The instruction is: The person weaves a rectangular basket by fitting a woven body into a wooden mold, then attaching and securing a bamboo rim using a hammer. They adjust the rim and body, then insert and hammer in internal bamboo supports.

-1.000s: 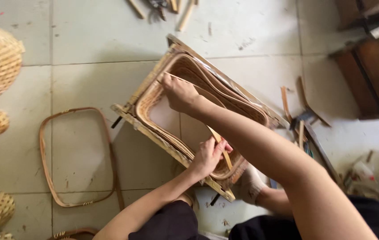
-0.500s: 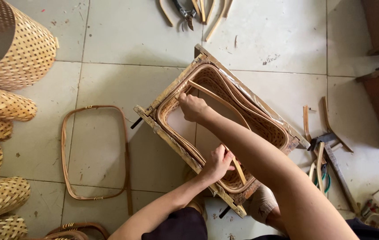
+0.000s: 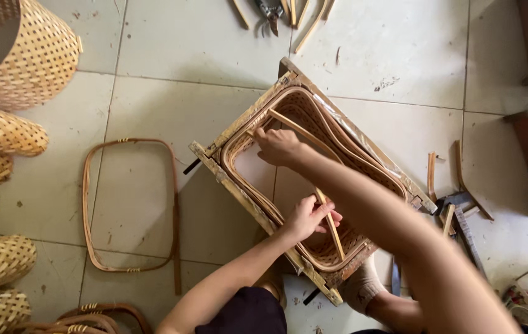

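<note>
Spanning the opening of the woven basket (image 3: 338, 247), a thin bamboo strip (image 3: 304, 133) is held at both ends — apparently so that it can be bowed against the inside of the rim. The basket sits inside a wooden frame mould (image 3: 239, 192) in the middle of the frame, tilted diagonally, which seems to keep its shape fixed while the rim is worked. The right hand (image 3: 278, 146), reaching to the upper corner of the mould, is closed with its fingers pinched on the strip's far end. The left hand (image 3: 309, 216), lower in the frame, is curled around the near end. A loose rattan hoop (image 3: 129, 204) lies on the tiled floor (image 3: 183, 43) to the left — beside finished baskets (image 3: 4, 148) stacked along the left edge.
</note>
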